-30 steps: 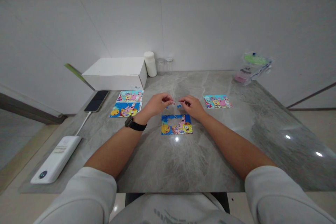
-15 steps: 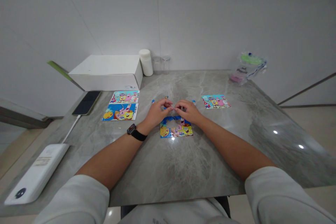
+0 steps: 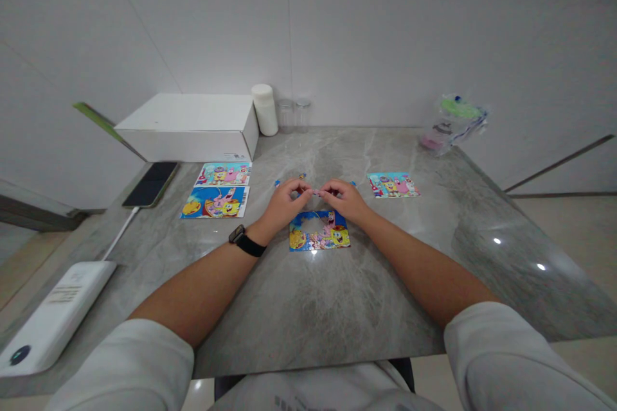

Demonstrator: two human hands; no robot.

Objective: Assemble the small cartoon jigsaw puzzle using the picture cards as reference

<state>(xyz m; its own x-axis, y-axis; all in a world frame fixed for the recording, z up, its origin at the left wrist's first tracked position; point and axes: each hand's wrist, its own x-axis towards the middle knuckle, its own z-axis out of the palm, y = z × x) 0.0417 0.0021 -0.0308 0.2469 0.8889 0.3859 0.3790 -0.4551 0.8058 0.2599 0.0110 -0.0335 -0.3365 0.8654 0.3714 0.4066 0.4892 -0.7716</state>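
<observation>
A colourful cartoon jigsaw puzzle [image 3: 319, 239] lies on the grey marbled table, with a gap in its upper middle where grey shows. Just above it, my left hand [image 3: 288, 200] and my right hand [image 3: 344, 199] meet fingertip to fingertip. Both are pinched on a small pinkish puzzle piece [image 3: 316, 192], mostly covered by the fingers. A few loose pieces [image 3: 302, 176] lie beyond my hands. To the left are two cartoon picture cards, an upper one [image 3: 225, 174] and a lower one [image 3: 215, 202]. An assembled-looking cartoon picture [image 3: 393, 185] lies to the right.
At the back left stand a white box [image 3: 186, 128], a white bottle [image 3: 265, 110] and two clear glasses [image 3: 303, 115]. A phone [image 3: 151, 185] is cabled to a white power bank [image 3: 60, 311] on the left. A plastic bag [image 3: 453, 125] sits at the back right.
The camera view has shifted slightly. My hands have lifted a little away from the puzzle's top edge, uncovering more of it, and their fingertips remain together around the small piece.
</observation>
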